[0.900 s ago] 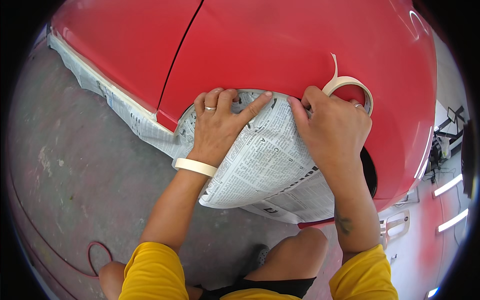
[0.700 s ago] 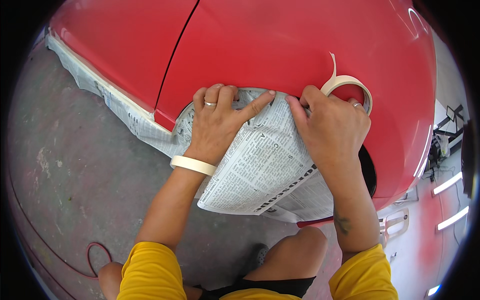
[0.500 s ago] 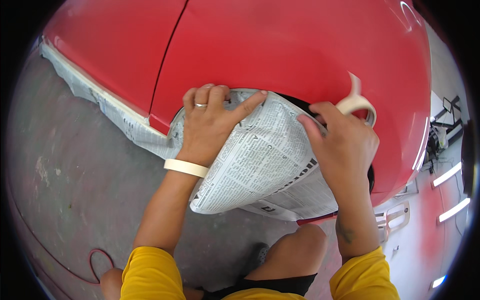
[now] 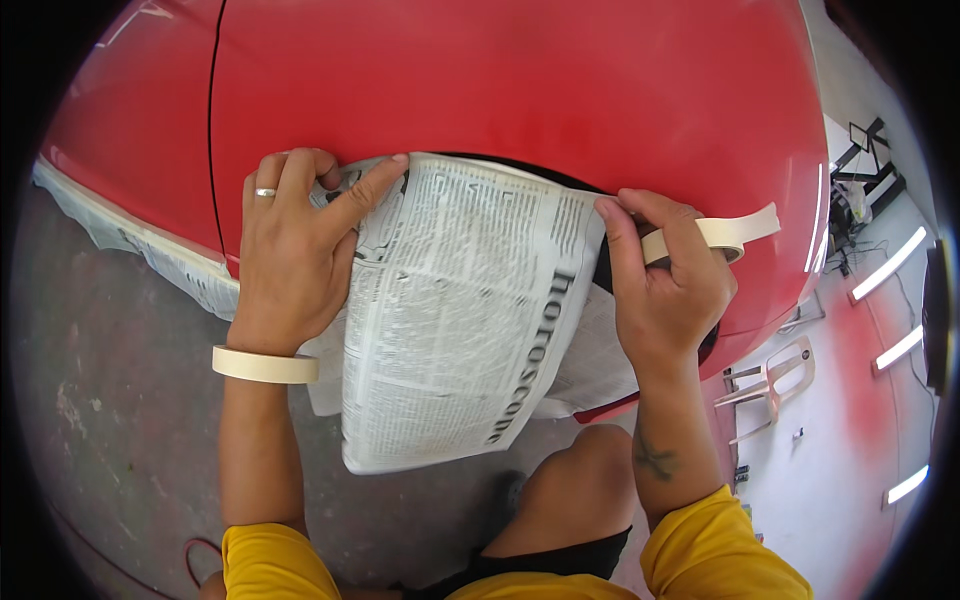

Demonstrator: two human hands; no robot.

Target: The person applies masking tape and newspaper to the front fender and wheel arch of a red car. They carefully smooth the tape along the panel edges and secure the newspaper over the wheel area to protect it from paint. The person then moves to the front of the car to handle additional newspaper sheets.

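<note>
A newspaper sheet (image 4: 450, 330) hangs from the edge of the red car's wheel arch, its lower part loose and curving toward me. My left hand (image 4: 290, 250), wearing a ring, grips its upper left part, thumb along the top edge and fingers bent at the arch. At the upper right corner, my right hand (image 4: 670, 285) pinches the sheet between thumb and finger. That same hand keeps a roll of masking tape (image 4: 722, 234) hooked in its fingers, with a loose tail pointing right. Another masking tape roll (image 4: 265, 366) circles my left wrist.
The red car body (image 4: 450, 80) fills the top. Taped newspaper (image 4: 130, 240) runs along its lower left edge. More newspaper (image 4: 598, 350) lies behind the sheet. A plastic chair (image 4: 785, 385) stands at right, and a red hose (image 4: 195, 555) lies on the floor at lower left.
My left hand has shifted left along the arch. The sheet now hangs flatter and more spread out between my hands. The tape's loose tail has swung from pointing up to pointing right.
</note>
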